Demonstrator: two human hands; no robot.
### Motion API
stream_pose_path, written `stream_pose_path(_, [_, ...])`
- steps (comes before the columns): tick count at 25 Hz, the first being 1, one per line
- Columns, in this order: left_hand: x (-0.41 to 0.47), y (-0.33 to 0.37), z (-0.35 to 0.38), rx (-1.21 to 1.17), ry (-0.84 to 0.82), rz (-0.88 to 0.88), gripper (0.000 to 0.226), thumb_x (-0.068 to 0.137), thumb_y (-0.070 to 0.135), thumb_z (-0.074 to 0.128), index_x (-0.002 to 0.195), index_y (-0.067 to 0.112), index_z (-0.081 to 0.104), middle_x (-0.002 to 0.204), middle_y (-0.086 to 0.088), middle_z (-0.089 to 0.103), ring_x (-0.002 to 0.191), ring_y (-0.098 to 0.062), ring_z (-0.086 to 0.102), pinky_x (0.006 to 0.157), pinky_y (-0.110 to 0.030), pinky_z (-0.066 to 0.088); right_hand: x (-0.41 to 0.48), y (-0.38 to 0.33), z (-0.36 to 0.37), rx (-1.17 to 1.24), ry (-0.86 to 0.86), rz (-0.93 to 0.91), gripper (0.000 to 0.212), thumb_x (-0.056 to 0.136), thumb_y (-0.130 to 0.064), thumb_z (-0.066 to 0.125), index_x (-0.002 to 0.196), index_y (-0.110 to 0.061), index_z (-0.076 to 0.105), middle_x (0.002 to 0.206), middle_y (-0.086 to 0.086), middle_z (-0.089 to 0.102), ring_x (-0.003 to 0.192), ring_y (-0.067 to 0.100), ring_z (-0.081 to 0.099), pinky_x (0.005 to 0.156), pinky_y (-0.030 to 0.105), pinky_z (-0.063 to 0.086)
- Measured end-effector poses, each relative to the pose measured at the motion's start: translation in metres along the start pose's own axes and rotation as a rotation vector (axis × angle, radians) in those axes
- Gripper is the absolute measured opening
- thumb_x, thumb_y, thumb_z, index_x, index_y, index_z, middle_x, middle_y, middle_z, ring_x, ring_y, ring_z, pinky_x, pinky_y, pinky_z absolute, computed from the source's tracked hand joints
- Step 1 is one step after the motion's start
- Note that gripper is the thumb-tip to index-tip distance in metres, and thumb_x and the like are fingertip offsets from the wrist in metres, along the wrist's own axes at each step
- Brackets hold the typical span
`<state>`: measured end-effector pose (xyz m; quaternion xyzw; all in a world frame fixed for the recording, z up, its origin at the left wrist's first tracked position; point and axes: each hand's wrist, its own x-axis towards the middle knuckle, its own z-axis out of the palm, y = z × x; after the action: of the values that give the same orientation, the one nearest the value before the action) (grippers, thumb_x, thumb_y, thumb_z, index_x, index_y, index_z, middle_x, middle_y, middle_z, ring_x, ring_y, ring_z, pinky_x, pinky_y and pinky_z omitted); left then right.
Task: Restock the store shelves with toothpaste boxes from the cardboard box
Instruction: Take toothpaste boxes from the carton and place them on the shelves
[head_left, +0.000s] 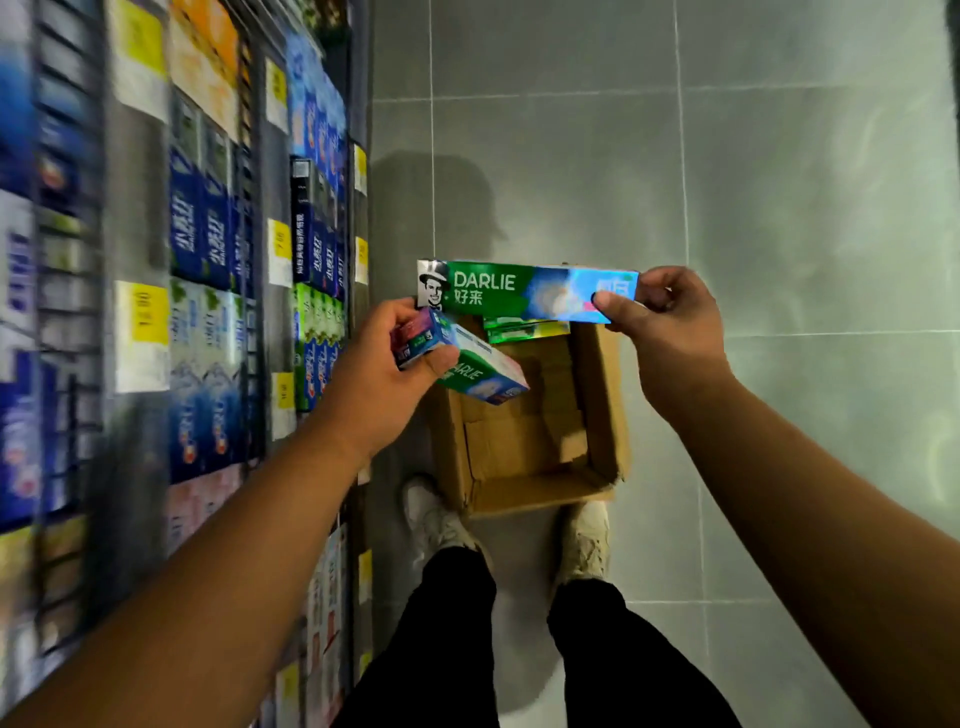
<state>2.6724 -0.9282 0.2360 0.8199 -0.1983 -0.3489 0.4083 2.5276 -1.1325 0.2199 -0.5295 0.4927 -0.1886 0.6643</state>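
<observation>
**Hands full of toothpaste, poised between carton and shelves**

Seen from above, a person stands over an open cardboard box (602, 395) on the grey tiled floor (779, 208), just below centre at about 5 o'clock, with pale shoes (584, 540) touching its near edge at 6 o'clock.

The right hand (670, 317), at 3 o'clock, pinches one end of a long toothpaste box (519, 291) between thumb and curled fingers (618, 306). It is held level above the carton's far edge. The box is green fading to light blue, printed "DARLIE" in white with Chinese characters and a black-and-white portrait at its free end.

The left hand (395, 358), just left of centre at 9 o'clock, is wrapped around what looks like two shorter-looking boxes (467, 364), seen end-on and angled down toward the carton.

The picking step seems finished and placing comes next. The next move calls for swinging both loads toward the shelves (208, 260) filling the 9 o'clock side, finding the matching green row, and sliding each box in upright. The shelves are blurred, so the free slot cannot be made out.

A few green boxes (524, 328) remain at the carton's far end; the rest shows bare cardboard.
</observation>
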Motion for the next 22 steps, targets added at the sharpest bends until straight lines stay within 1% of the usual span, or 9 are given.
stream_pose_path(3, [-0.050,0.055,-0.038,-0.016,0.107,0.018,0.035,0.085,0.023,0.068,0.113,0.026,0.047,0.104,0.014,0.058,0.093,0.007,0.056,0.075,-0.002,0.043,-0.039,-0.075,0.008,0.031,-0.060,-0.060,0.033,0.077,0.005,0.072,0.084,-0.013,0.045,0.053,-0.015,0.058,0.059,0.001,0.063,0.062,0.021,0.053])
stream_pose_path(6, [-0.099,0.098,-0.062,-0.057,0.244,0.026,0.031,0.085,0.020,0.068,0.109,0.023,0.049,0.098,0.010,0.060,0.087,0.002,0.057,0.077,-0.012,0.044,-0.076,-0.133,0.010,0.039,-0.180,-0.084,0.030,0.076,0.000,0.074,0.086,-0.013,0.049,0.070,-0.005,0.067,0.071,0.012,0.069,0.067,0.026,0.055])
stream_pose_path(9, [-0.161,0.144,-0.077,-0.095,0.377,0.075,0.027,0.086,0.014,0.068,0.104,0.021,0.050,0.093,0.010,0.059,0.079,0.012,0.057,0.072,-0.005,0.041,-0.122,-0.185,0.005,0.081,-0.297,-0.112,0.028,0.077,-0.001,0.073,0.089,-0.013,0.051,0.081,0.004,0.068,0.073,0.014,0.070,0.062,0.023,0.052])
stream_pose_path(11, [-0.203,0.165,-0.086,-0.135,0.459,0.105,0.032,0.083,0.015,0.071,0.109,0.019,0.052,0.099,0.009,0.060,0.084,0.014,0.056,0.077,-0.004,0.041,-0.154,-0.216,0.002,0.100,-0.360,-0.152,0.027,0.079,0.001,0.071,0.086,-0.015,0.051,0.076,-0.002,0.068,0.069,0.011,0.069,0.061,0.023,0.052])
stream_pose_path(13, [-0.239,0.182,-0.095,-0.158,0.516,0.094,0.040,0.082,0.020,0.072,0.116,0.021,0.052,0.107,0.010,0.060,0.096,0.008,0.056,0.085,-0.009,0.040,-0.183,-0.240,0.000,0.105,-0.427,-0.215,0.025,0.080,0.001,0.070,0.086,-0.014,0.051,0.072,-0.004,0.070,0.069,0.012,0.069,0.062,0.024,0.053])
stream_pose_path(16, [-0.298,0.204,-0.103,-0.162,0.615,0.143,0.047,0.074,0.034,0.067,0.117,0.027,0.048,0.110,0.016,0.057,0.095,0.022,0.052,0.086,-0.003,0.037,-0.229,-0.264,0.003,0.144,-0.513,-0.258,0.024,0.081,0.004,0.067,0.089,-0.009,0.049,0.070,-0.002,0.068,0.068,0.013,0.070,0.060,0.023,0.054])
stream_pose_path(18, [-0.338,0.211,-0.106,-0.139,0.726,0.234,0.044,0.075,0.024,0.064,0.116,0.025,0.049,0.109,0.013,0.056,0.095,0.022,0.052,0.087,-0.003,0.038,-0.262,-0.273,0.010,0.198,-0.565,-0.240,0.026,0.081,0.007,0.066,0.086,-0.012,0.049,0.067,0.007,0.060,0.065,0.013,0.069,0.058,0.024,0.054])
stream_pose_path(20, [-0.379,0.210,-0.111,-0.087,0.812,0.241,0.038,0.078,0.021,0.061,0.114,0.029,0.053,0.112,0.009,0.058,0.100,0.012,0.054,0.093,-0.015,0.042,-0.296,-0.277,0.015,0.241,-0.629,-0.223,0.025,0.082,0.008,0.064,0.085,-0.013,0.050,0.070,0.014,0.059,0.062,0.015,0.067,0.056,0.024,0.054])
stream_pose_path(22, [-0.417,0.207,-0.117,-0.078,0.861,0.192,0.034,0.077,0.027,0.060,0.109,0.038,0.055,0.119,0.012,0.057,0.106,0.000,0.055,0.097,-0.028,0.043,-0.329,-0.277,0.018,0.258,-0.689,-0.216,0.023,0.083,0.008,0.062,0.086,-0.013,0.051,0.063,0.004,0.066,0.061,0.013,0.067,0.055,0.023,0.053])
